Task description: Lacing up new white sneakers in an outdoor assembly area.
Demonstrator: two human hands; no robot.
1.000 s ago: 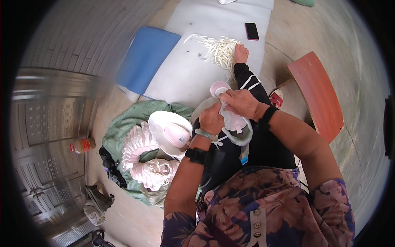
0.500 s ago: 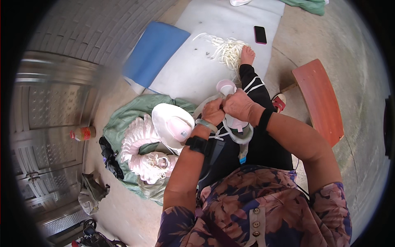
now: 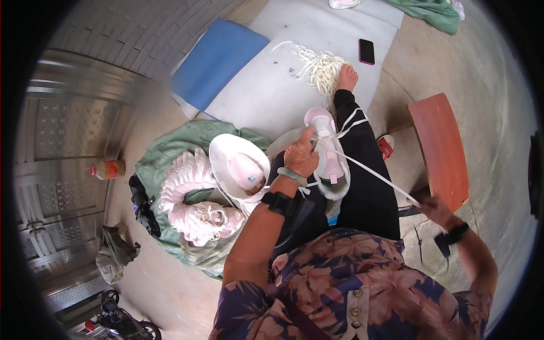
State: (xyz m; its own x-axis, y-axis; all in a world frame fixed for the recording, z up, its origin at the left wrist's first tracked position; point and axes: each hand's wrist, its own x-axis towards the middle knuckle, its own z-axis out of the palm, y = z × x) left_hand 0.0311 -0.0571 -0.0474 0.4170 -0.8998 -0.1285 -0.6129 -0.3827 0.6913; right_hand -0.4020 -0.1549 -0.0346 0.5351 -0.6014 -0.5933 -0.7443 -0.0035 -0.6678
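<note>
On my lap lies a white-and-pink shoe upper (image 3: 330,165), its rounded pink end pointing away from me. My left hand (image 3: 302,155) grips its left edge, with the index finger stretched along the lace holes. A white shoelace (image 3: 378,177) runs taut from the upper to my right hand (image 3: 435,211), which is closed on it out to the right, well apart from the upper. Other loose lace ends lie over my right leg. Beyond the upper, a heap of white laces (image 3: 322,71) rests beside my bare foot.
To the left, a white hat (image 3: 220,156) holding a pink piece and a curved stack of pink-white uppers (image 3: 177,180) lie on green cloth (image 3: 164,148). A phone (image 3: 366,51) and blue pad (image 3: 218,62) lie on the pale mat (image 3: 258,90). At right stands a red-brown wooden stool (image 3: 439,144).
My right hand has left the upper and swung far out to the right, drawing the lace straight. The left hand stays at the upper, which now shows more fully.
</note>
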